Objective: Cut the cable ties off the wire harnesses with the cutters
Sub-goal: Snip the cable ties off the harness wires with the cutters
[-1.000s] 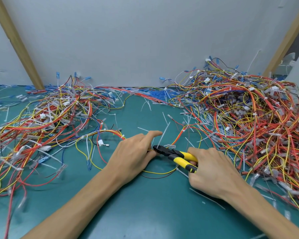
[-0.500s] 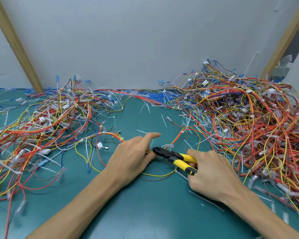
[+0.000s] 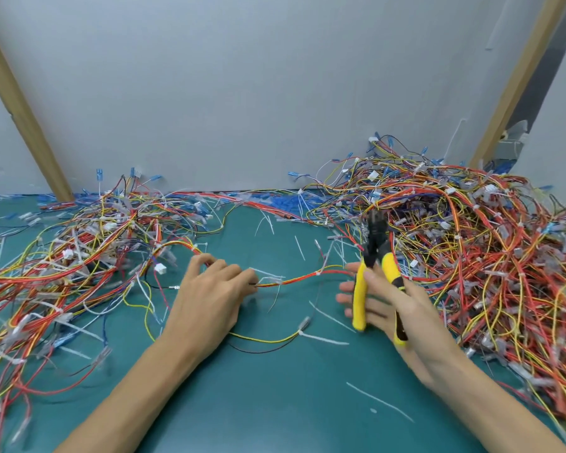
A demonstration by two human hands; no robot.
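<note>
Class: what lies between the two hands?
In the head view, a red-orange harness runs from the left hand toward the cutters in the right hand; cut ties lie on the mat beneath.

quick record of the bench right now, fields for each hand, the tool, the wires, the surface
left hand: pinches one wire harness
right hand: holds cutters upright, handles spread
cable tie: white, on the held harness between the hands
piles: left pile, larger right pile
surface: green mat with loose tie scraps
</note>
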